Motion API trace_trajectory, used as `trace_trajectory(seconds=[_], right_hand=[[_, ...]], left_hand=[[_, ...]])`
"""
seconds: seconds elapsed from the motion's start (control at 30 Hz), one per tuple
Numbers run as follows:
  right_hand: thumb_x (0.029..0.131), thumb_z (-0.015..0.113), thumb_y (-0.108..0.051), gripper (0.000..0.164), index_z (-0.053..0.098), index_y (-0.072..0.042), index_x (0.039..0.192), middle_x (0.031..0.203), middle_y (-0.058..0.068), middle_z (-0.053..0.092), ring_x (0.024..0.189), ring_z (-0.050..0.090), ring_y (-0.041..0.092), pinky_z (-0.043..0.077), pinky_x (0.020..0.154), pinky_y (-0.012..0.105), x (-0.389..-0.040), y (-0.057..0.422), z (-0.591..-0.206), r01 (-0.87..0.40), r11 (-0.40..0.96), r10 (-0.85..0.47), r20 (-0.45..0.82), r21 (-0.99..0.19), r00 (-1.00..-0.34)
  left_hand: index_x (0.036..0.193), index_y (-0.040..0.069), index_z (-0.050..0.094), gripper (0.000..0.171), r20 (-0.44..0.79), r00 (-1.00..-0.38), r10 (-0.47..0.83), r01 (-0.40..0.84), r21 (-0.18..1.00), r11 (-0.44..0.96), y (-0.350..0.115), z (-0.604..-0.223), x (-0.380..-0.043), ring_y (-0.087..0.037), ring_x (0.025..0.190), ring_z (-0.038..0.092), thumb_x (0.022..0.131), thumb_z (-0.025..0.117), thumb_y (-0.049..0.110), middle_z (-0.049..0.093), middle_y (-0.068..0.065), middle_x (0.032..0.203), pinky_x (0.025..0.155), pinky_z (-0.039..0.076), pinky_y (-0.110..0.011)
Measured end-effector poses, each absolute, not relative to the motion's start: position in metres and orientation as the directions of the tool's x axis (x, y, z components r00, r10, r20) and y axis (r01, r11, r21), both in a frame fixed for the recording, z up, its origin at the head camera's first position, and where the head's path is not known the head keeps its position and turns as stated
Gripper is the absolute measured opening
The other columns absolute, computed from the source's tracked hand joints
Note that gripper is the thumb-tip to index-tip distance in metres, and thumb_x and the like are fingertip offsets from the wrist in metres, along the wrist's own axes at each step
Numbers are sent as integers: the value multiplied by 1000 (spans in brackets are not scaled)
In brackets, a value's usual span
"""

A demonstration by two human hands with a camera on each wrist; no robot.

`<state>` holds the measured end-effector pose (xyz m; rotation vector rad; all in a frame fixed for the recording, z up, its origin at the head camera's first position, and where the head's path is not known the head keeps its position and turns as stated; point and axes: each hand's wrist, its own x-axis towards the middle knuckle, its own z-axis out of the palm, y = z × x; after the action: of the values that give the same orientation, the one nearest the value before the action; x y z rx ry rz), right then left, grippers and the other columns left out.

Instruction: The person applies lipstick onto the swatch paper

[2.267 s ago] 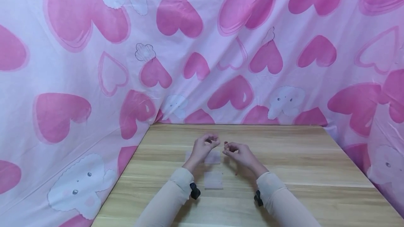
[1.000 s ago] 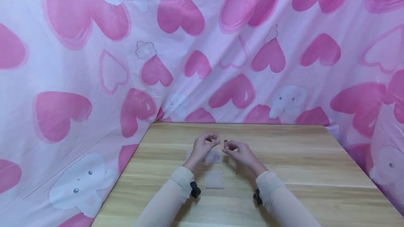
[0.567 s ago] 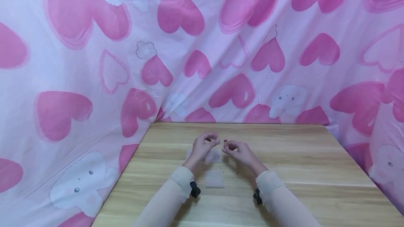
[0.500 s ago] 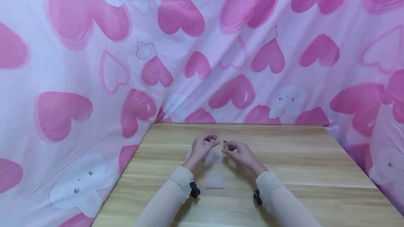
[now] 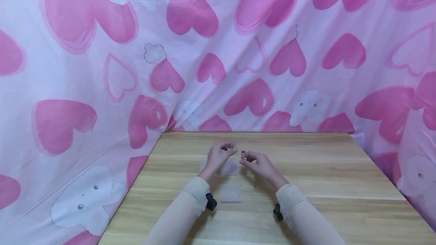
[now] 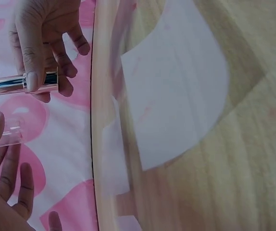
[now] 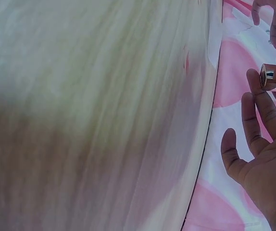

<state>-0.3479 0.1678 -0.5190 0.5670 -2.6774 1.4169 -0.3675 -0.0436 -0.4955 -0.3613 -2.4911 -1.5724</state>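
My right hand (image 5: 261, 165) pinches a shiny rose-gold lipstick tube (image 5: 243, 155) between thumb and fingers, above the table's middle. It stands nearly upright in the head view. In the left wrist view the lipstick tube (image 6: 27, 83) shows a dark, reflective band, and the other fingers of that hand spread loosely. To its left, my left hand (image 5: 218, 158) pinches a small clear plastic cap (image 6: 14, 132), best seen in the left wrist view. The cap and tube are apart, with a small gap between the hands. In the right wrist view only the tube's end (image 7: 269, 77) shows.
Two pale translucent squares, a near one (image 5: 230, 193) and a farther one (image 5: 229, 167), lie on the wooden table (image 5: 323, 184). Another pale piece (image 5: 203, 165) is partly hidden by the left wrist. A curtain with pink hearts (image 5: 248, 97) encloses the table's back and sides.
The left hand has risen slightly, still pinching the cap. The right hand holds the lipstick tube in almost the same place; the head view has shifted a little.
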Motion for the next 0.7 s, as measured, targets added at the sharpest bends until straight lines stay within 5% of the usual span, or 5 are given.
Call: trace_trajectory(seconds=[0.27,0.5,0.7], right_hand=[[92,73,-37,12,72,-26,97,90,-10,70,92,64,14,51,88,41,-351,171,-522,-358,496,-296,233,-791,-926],[93,73,-33,9,72,-25,97,89,-9,69,91,64,13,50,90,44,-351,172,-523,-357,509,-299,229,-783,-927],[95,72,-30,8,72,-23,99,90,-9,69,90,63,12,50,87,43,-350,175,-524,-346,526,-291,218,-777,-931]], left_hand=[[106,29,74,22,229,-969,95,247,848,469,-35,-493,-377,-9,95,61,90,75,42,70,16,98,85,48,-38],[110,20,75,33,182,-980,80,197,848,492,-25,-495,-380,-10,92,62,89,75,45,71,14,99,80,49,-34],[108,21,76,27,149,-983,105,182,835,519,-18,-498,-387,-8,89,65,90,75,41,72,14,96,85,48,-40]])
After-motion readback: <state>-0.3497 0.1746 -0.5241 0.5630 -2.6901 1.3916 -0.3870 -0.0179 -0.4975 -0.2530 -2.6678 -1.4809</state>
